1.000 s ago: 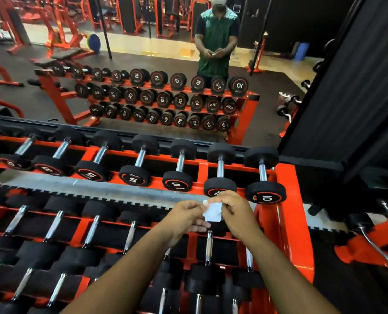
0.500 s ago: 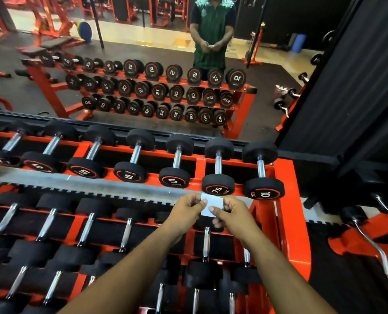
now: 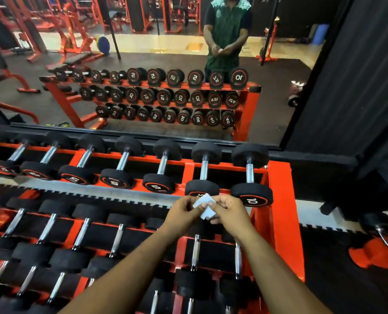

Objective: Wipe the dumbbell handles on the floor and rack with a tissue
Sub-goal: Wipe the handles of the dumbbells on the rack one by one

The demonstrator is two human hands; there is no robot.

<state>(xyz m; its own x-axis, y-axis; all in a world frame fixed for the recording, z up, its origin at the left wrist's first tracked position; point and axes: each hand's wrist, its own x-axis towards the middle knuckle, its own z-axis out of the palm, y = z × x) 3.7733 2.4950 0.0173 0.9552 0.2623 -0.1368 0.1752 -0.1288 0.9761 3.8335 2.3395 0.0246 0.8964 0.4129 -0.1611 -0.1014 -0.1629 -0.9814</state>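
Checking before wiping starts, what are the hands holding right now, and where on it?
Both hands hold one small white tissue: the left hand pinches its left edge, the right hand its right side.

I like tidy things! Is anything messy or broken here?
Nothing stands out. The dumbbells sit in neat rows on the orange rack. The left hand and right hand hold a tissue.

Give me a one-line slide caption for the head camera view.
Both hands, left hand and right hand, pinch a white tissue above the orange dumbbell rack.
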